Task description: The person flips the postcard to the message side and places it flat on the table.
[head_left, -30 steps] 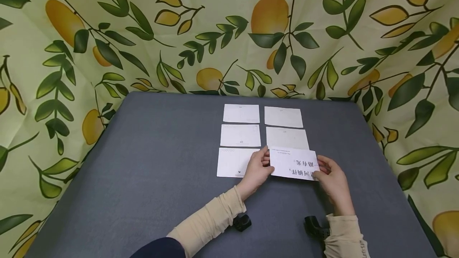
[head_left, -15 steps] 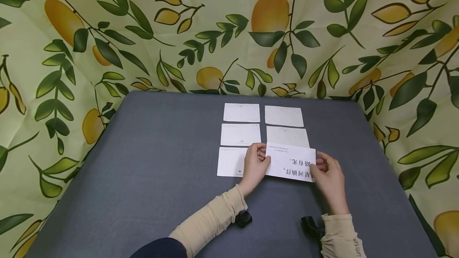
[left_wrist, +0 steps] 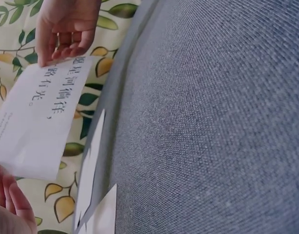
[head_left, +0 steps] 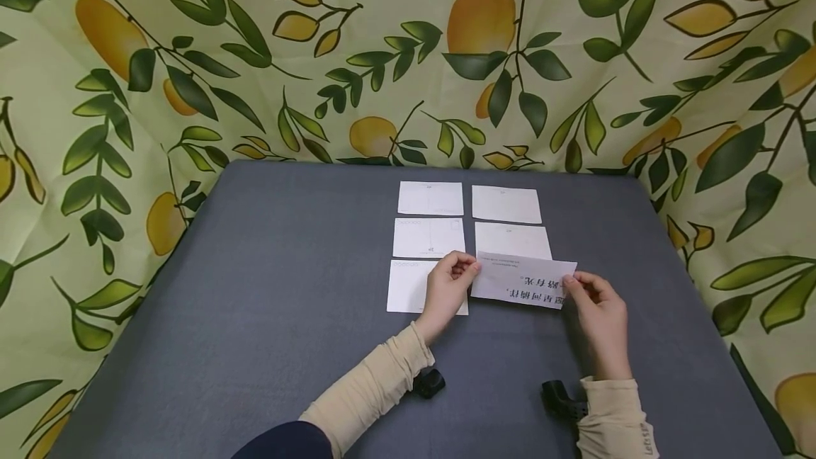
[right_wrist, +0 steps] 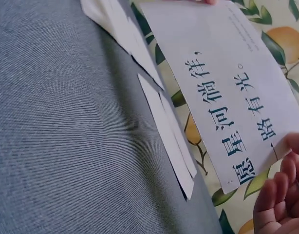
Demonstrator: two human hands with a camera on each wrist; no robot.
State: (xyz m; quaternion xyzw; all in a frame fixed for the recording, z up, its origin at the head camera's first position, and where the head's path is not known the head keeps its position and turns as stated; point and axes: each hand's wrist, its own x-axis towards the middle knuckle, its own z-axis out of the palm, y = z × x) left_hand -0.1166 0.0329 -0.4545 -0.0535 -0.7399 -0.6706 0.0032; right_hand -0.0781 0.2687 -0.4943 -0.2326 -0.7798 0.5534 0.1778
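Note:
A white postcard with large dark Chinese characters and small print is held up off the table between both hands. The left hand pinches its left edge, and the right hand pinches its right edge between thumb and fingers. In the right wrist view the lettered face of the postcard shows fully, with the right thumb on one corner. In the left wrist view the postcard stands tilted, well above the cloth. The left forearm and hand partly cover a white card on the table.
Behind the held postcard, more white cards lie in two columns: a left middle card, a left back card, a right back card and a right middle card. The grey table meets a fruit-patterned cloth at the back.
The postcard has tipped, so its face looks narrower from the head, and its right end has risen slightly. The right hand has moved a little right; the left hand shifted slightly.

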